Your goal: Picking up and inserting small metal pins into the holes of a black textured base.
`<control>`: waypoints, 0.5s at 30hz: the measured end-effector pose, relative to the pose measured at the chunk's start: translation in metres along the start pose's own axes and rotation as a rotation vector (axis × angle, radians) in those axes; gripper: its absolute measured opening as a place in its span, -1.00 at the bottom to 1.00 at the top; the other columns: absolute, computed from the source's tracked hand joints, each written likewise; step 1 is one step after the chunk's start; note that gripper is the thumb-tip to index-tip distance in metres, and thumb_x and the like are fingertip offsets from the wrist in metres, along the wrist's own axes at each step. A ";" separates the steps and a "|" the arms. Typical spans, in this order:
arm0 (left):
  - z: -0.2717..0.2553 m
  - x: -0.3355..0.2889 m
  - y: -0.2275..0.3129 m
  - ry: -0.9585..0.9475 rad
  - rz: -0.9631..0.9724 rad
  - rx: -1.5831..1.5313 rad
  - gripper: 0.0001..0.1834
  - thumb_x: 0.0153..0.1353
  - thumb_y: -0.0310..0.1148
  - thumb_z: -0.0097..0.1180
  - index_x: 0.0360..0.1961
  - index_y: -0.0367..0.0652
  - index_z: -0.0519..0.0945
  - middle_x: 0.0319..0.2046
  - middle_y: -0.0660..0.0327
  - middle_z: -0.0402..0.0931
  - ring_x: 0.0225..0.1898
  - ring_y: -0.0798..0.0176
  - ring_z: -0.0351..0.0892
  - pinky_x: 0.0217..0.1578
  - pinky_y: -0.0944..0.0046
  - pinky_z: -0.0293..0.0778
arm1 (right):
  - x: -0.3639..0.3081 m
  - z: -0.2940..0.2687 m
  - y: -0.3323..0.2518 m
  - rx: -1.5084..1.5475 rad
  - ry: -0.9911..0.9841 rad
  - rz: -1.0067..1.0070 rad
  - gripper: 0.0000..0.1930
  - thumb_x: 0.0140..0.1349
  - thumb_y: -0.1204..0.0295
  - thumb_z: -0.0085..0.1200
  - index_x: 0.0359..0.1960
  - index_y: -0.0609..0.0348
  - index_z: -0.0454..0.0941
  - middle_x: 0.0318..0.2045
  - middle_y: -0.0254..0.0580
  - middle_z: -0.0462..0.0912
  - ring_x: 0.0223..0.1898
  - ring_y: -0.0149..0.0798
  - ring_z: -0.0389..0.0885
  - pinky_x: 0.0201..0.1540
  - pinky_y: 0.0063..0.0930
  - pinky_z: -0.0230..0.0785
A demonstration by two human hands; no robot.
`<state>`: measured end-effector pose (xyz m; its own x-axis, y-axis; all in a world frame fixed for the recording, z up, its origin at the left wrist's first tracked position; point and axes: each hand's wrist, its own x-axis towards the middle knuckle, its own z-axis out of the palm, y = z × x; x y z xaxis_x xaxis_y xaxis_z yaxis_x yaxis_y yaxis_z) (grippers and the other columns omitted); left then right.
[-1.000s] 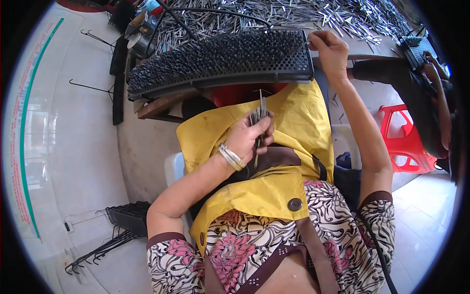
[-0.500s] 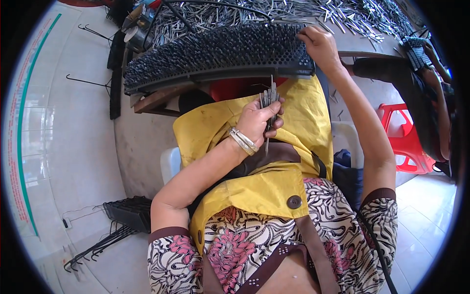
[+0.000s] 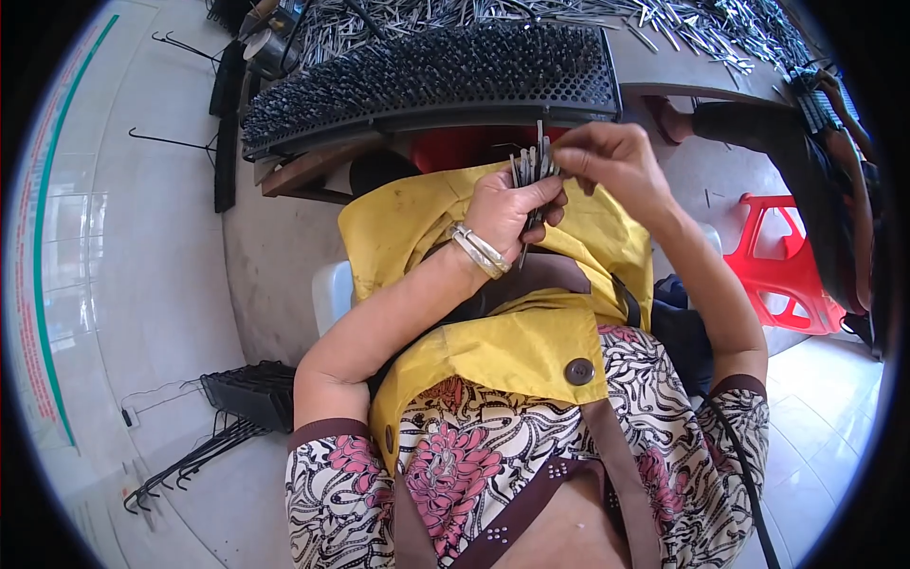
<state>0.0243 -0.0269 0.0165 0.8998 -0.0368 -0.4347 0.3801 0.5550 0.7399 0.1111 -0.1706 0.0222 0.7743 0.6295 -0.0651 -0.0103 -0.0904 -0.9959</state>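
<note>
1. Black and full of holes, a long rack (image 3: 595,87) stands at the near edge of the table (image 3: 684,74). Thin dark rods (image 3: 427,81) crowd it upright; bare holes show at its right end and along the near edge.
2. Loose metal strips (image 3: 697,28) lie heaped on the table behind the rack; the top edge cuts off the heap.
3. Left hand (image 3: 517,211): fingers and thumb squeezed round a bundle (image 3: 531,169), its ends poking up, just in front of the rack and above the yellow apron (image 3: 502,353). The palm hides its middle.
4. Right hand (image 3: 621,169): fingertips bent in at the bundle's upper ends. I cannot tell whether they pinch a piece.
5. Back left, a metal can (image 3: 268,52); its contents are hard to make out.
6. Something red (image 3: 464,147) sits beneath the rack, mostly hidden.
7. Far right, a co-worker's hand (image 3: 839,142) is at another rack (image 3: 815,106), blurred, near the dark rim.
</note>
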 end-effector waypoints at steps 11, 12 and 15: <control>-0.006 0.001 -0.003 0.107 -0.003 0.052 -0.84 0.08 -0.35 0.07 -0.35 -0.20 0.46 -0.43 0.16 0.50 -0.49 0.31 0.49 -0.76 0.48 0.16 | 0.001 -0.024 0.004 0.132 0.336 -0.093 -0.90 0.07 0.54 0.02 -0.43 0.35 0.52 -0.61 -0.32 0.50 -0.61 -0.53 0.41 -0.53 -0.69 0.27; -0.007 0.001 -0.003 0.075 -0.016 0.038 -0.82 0.08 -0.37 0.06 -0.30 -0.20 0.46 -0.41 0.18 0.48 -0.46 0.30 0.49 -0.73 0.47 0.18 | 0.006 -0.033 0.001 0.063 0.454 -0.145 -0.89 0.07 0.53 0.02 -0.42 0.36 0.52 -0.60 -0.31 0.51 -0.60 -0.53 0.42 -0.52 -0.70 0.27; -0.004 0.000 -0.002 0.084 -0.024 -0.007 -0.82 0.08 -0.41 0.03 -0.27 -0.22 0.45 -0.46 0.24 0.44 -0.47 0.31 0.46 -0.71 0.47 0.19 | 0.027 -0.058 0.001 -0.076 0.644 -0.226 -0.85 0.07 0.50 0.04 -0.36 0.35 0.52 -0.58 -0.32 0.53 -0.59 -0.54 0.42 -0.51 -0.73 0.26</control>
<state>0.0226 -0.0252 0.0128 0.8692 0.0199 -0.4941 0.3995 0.5606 0.7253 0.1683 -0.1983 0.0228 0.9743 0.0573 0.2179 0.2220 -0.0795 -0.9718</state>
